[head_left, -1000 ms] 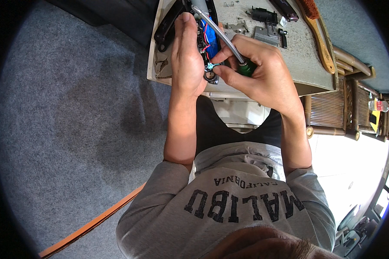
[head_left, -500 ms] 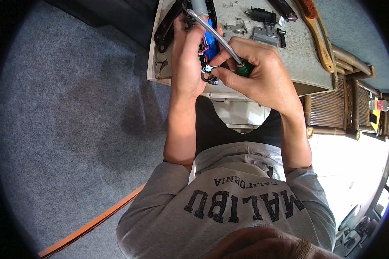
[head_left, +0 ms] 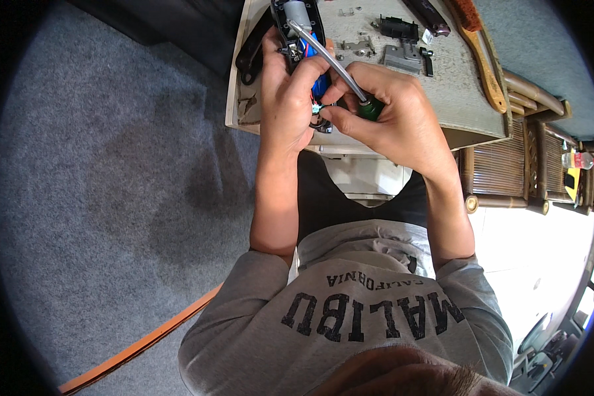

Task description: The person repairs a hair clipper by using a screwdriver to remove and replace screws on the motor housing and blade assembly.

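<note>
An opened hair clipper body [head_left: 318, 26] lies in my left hand [head_left: 285, 99], whose fingers wrap around its black casing with the thumb across it. Inside show a silver motor [head_left: 296, 16], a blue battery [head_left: 321, 86] and thin red wires. My right hand [head_left: 402, 112] keeps a screwdriver [head_left: 336, 65] tucked in it, green handle in the palm and metal shaft slanting up over the clipper. Thumb and forefinger of that hand close in at a small pale green part [head_left: 317, 108] at the clipper's near end; their tips partly hide it.
On the wooden tabletop [head_left: 468, 122] lie a black plastic clipper part [head_left: 398, 28], a comb-toothed metal blade [head_left: 401, 59], small metal pieces [head_left: 359, 47] and a dark casing [head_left: 426, 14]. A wooden-handled brush [head_left: 487, 69] rests at the right edge. A black cover [head_left: 249, 63] is left of the clipper.
The clipper has shifted slightly, showing more of its motor. My left thumb has slid nearer along it, covering the red wires. My right hand and the screwdriver have barely moved.
</note>
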`<state>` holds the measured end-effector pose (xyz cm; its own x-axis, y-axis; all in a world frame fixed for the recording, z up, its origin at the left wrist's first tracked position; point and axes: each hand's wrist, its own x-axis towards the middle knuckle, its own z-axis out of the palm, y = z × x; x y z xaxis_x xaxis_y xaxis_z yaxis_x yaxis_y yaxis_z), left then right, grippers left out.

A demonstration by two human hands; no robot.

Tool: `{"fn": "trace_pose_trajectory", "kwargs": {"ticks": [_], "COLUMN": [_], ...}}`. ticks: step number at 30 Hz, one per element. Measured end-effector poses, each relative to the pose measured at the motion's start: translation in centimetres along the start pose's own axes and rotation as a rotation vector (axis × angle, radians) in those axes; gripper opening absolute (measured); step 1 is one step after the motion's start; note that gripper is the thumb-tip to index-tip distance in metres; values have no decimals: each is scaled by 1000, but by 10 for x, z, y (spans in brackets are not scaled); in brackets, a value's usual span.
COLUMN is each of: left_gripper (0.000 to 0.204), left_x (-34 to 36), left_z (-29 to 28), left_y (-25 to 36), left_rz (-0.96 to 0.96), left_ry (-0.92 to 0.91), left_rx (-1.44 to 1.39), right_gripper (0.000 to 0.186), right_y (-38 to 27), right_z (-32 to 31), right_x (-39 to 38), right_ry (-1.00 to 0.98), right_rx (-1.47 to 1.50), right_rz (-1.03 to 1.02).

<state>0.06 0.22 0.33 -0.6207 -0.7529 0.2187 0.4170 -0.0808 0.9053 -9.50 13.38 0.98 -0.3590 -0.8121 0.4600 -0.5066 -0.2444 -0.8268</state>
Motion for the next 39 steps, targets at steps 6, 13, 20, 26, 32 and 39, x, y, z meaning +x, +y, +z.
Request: {"fn": "trace_pose_trajectory", "kwargs": {"ticks": [6, 13, 20, 26, 32, 39], "left_gripper": [27, 30, 43, 33, 43, 67], "left_x": [0, -4, -1, 6, 5, -18], "left_z": [-4, 0, -3, -6, 5, 19], "left_y": [0, 5, 13, 12, 32, 20], "left_rz": [-25, -44, -156, -140, -137, 351], "left_ry": [-47, -27, -116, -251, -232, -300], "left_rx": [0, -25, -84, -208, 27, 695], "right_gripper": [16, 19, 20, 26, 30, 45], "right_y": [-2, -9, -7, -10, -12, -30], "right_z": [-3, -7, -14, -43, -63, -30], "right_x": [1, -1, 0, -5, -5, 0], "right_ry": [-18, 15, 73, 349, 328, 345], "right_rx": [-31, 177, 502, 729, 456, 277], "right_rz": [-27, 140, 283, 298, 288, 290]}}
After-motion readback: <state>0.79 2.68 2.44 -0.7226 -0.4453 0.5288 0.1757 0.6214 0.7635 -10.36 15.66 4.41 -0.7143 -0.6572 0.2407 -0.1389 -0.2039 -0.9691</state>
